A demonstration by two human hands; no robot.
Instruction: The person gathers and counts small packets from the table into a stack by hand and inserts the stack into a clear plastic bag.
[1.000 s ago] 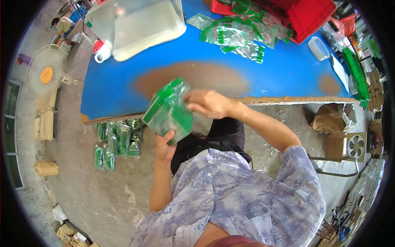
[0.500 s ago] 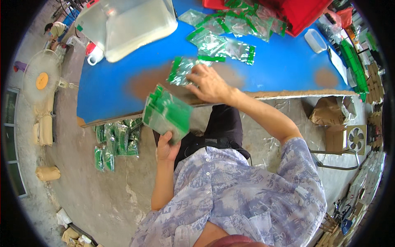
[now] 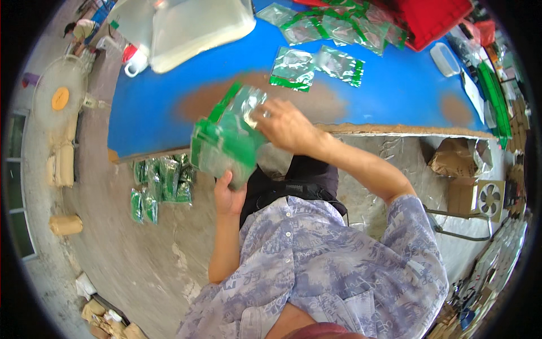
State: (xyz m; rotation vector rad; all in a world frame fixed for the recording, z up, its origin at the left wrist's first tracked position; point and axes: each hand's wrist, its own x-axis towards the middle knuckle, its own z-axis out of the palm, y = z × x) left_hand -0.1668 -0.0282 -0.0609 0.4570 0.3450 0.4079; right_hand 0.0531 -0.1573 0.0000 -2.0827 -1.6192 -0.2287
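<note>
My left hand (image 3: 230, 195) grips the lower end of a stack of clear plastic bags with green edges (image 3: 226, 155), held just off the table's front edge. Closed on a single clear bag with a green strip (image 3: 248, 103), my right hand (image 3: 285, 125) is at the top of that stack. The single bag overlaps the stack's upper part; whether the two touch cannot be made out. Beyond my hands, two flat bags lie on the blue table (image 3: 147, 121), one of them silvery clear (image 3: 292, 63). A pile of similar bags (image 3: 344, 25) is farther back.
A translucent plastic bin (image 3: 203, 34) stands at the back left, beside a white jug with a red top (image 3: 135, 61). Back right are a red crate (image 3: 435, 20) and a clear tub (image 3: 445, 60). Bundled green packs (image 3: 164, 183) lie on the floor. A person works far left.
My right hand has lifted a bag off the table and brought it over the stack in my left hand. The view has shifted slightly.
</note>
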